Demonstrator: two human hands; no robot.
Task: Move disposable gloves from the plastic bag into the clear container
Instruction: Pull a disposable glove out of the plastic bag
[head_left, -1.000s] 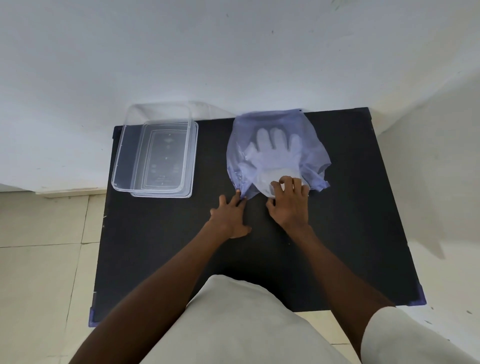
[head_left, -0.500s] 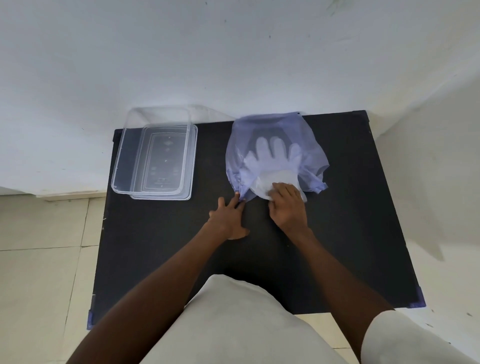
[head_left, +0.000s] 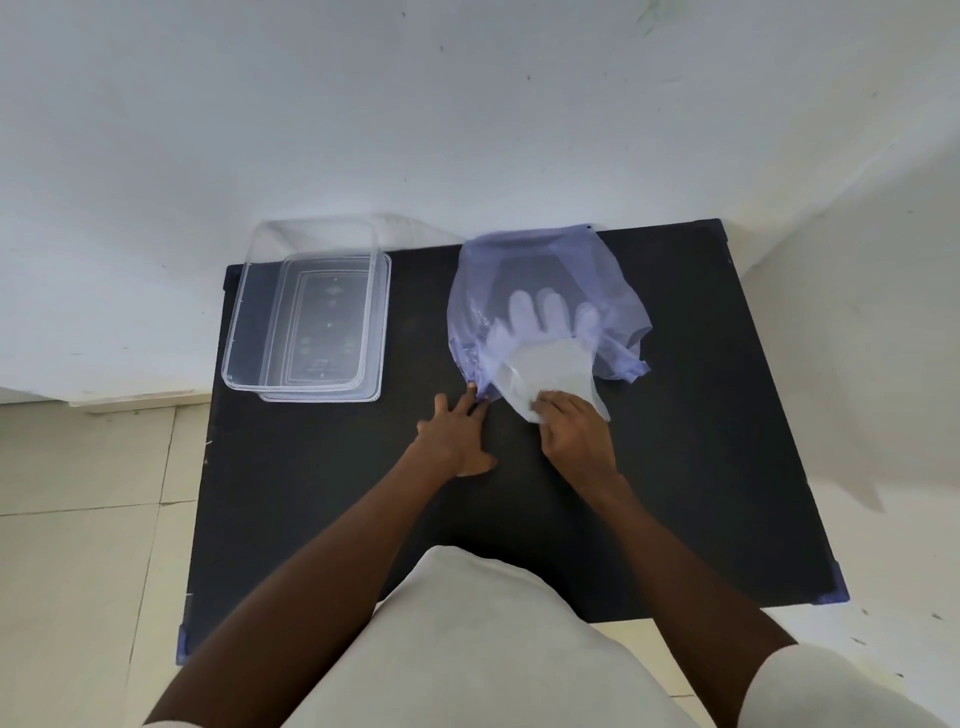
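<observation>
A pale blue plastic bag (head_left: 613, 291) lies on the black table (head_left: 727, 467), its mouth toward me. Whitish disposable gloves (head_left: 545, 358) show through it, and their cuff end sticks out of the mouth. My right hand (head_left: 574, 434) pinches that cuff end just outside the bag. My left hand (head_left: 457, 439) lies flat on the table, fingertips pressing the bag's left mouth corner. The clear container (head_left: 306, 312) stands at the table's far left, with nothing in it that I can see.
A clear lid lies under the container, its edge showing at the right and front (head_left: 382, 332). A white wall rises behind the table. Tiled floor lies to the left. My pale garment covers the near table edge.
My right hand has drawn back toward me, pulling the gloves' cuff end farther out of the bag's mouth. My left hand has stayed on the bag's corner.
</observation>
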